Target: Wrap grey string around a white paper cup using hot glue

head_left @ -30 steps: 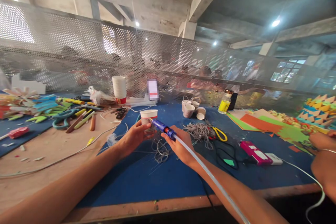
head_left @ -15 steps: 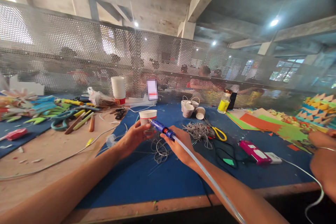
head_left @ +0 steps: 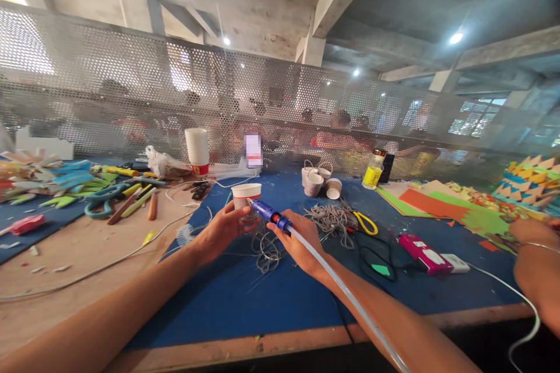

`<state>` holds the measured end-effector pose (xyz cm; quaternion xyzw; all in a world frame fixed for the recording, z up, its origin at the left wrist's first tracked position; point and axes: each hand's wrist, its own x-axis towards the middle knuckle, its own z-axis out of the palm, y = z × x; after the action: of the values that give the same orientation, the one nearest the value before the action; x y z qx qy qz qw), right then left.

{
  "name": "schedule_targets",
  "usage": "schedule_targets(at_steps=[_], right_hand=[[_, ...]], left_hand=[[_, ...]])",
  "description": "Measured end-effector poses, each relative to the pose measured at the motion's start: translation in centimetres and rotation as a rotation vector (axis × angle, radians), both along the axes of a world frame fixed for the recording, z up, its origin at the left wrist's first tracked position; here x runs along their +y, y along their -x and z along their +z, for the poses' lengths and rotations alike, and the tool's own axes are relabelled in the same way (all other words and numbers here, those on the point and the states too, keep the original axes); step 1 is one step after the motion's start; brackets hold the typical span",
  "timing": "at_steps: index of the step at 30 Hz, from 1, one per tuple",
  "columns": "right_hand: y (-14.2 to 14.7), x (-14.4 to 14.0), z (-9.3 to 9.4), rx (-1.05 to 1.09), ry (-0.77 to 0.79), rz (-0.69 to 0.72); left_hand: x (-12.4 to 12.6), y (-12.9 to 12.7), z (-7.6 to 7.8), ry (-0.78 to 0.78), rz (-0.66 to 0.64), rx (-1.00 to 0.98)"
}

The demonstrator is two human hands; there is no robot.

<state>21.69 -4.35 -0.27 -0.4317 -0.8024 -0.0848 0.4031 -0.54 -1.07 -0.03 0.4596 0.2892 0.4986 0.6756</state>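
The left hand (head_left: 221, 228) grips a white paper cup (head_left: 246, 195) upright, just above the blue worktop (head_left: 280, 297) near its middle. The right hand (head_left: 301, 242) is wrapped round a blue glue gun (head_left: 268, 213), whose tip touches the cup's side just below the rim and whose clear glue stick (head_left: 345, 291) trails back along the forearm. A grey string tangle (head_left: 268, 252) lies between the hands.
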Motion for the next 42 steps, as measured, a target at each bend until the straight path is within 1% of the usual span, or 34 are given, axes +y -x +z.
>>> schedule_targets(at_steps=[10,18,25,35,42], right_hand=[[-0.07,0.09,-0.18,0.012,-0.007,-0.007],[-0.09,0.22,-0.34,0.016,-0.019,-0.014],[-0.10,0.12,-0.19,0.022,-0.006,-0.014],[-0.17,0.22,-0.21,0.026,-0.010,-0.023],[-0.11,0.08,0.00,0.034,-0.003,-0.027]], left_hand=[[0.12,0.08,-0.15,-0.010,-0.012,-0.024],[-0.05,0.08,0.08,0.007,-0.015,-0.004],[-0.12,0.13,0.13,0.004,-0.017,-0.033],[0.26,0.29,-0.25,0.012,-0.037,-0.053],[-0.15,0.22,0.34,0.015,-0.041,-0.031]])
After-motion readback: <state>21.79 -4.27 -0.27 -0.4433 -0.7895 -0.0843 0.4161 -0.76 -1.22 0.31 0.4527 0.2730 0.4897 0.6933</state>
